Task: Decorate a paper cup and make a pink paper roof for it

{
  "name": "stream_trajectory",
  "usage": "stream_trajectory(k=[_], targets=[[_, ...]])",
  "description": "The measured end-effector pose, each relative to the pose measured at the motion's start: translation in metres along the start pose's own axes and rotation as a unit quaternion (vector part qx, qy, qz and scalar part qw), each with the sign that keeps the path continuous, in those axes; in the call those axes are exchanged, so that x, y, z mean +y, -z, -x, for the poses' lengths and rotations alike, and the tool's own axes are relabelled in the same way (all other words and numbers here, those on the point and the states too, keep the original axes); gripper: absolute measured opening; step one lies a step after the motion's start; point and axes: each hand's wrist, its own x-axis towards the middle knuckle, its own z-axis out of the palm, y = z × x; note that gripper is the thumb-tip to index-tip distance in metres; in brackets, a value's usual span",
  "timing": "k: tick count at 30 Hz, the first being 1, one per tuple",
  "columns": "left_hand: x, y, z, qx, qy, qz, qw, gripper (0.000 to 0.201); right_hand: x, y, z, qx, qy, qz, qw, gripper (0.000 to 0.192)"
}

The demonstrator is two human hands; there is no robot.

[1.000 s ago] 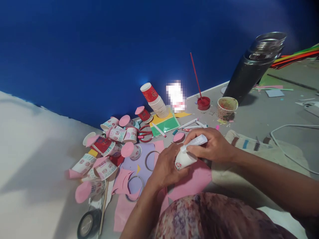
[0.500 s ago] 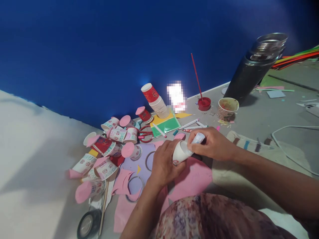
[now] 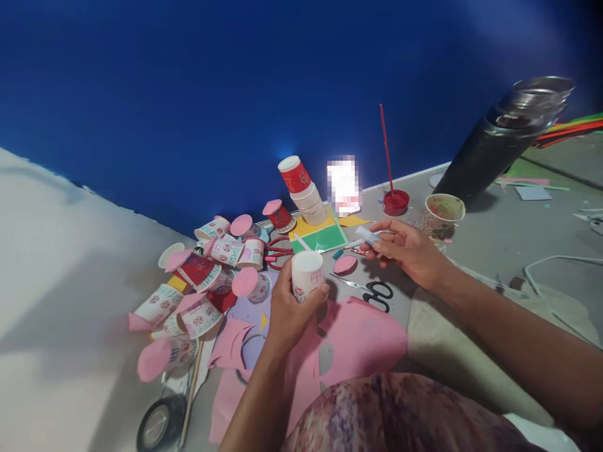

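Observation:
My left hand [image 3: 288, 309] is wrapped round a white paper cup [image 3: 307, 271] with red patterns and a small pink window drawn on its side. The cup is nearly upright, its rim facing up. To the right, my right hand [image 3: 407, 252] grips a small white tube, which looks like a glue stick [image 3: 367, 236], between thumb and fingers, apart from the cup. Between the hands lie a pink paper disc [image 3: 345, 265] and black-handled scissors [image 3: 377, 294]. Pink paper [image 3: 365, 333] with cut edges spreads below them.
Decorated paper cups [image 3: 198, 270] with pink paper pieces crowd the left side. A tall stack of cups [image 3: 308, 201] stands near the blue wall. Black tape [image 3: 160, 425] lies front left. A dark flask [image 3: 494, 150], used cup [image 3: 440, 216] and white cable [image 3: 530, 276] are right.
My right hand has drawn the glue stick away from the cup's rim, to the right. My left hand has turned the cup more upright. The scissors and pink disc are now more exposed.

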Motion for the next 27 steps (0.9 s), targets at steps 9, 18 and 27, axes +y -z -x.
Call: stream_trajectory(k=[9, 18, 27], targets=[[-0.02, -0.011, 0.0, -0.034, 0.048, 0.041, 0.997, 0.045, 0.016, -0.01, -0.012, -0.013, 0.09, 0.47, 0.878, 0.018], [-0.04, -0.025, -0.001, 0.029, 0.013, 0.051, 0.998, 0.059, 0.027, -0.011, -0.02, -0.036, 0.065, 0.319, 0.945, 0.014], [-0.041, -0.047, 0.003, -0.064, 0.026, 0.076, 0.995, 0.058, 0.016, -0.017, -0.001, -0.138, -0.11, -0.039, 0.983, 0.049]])
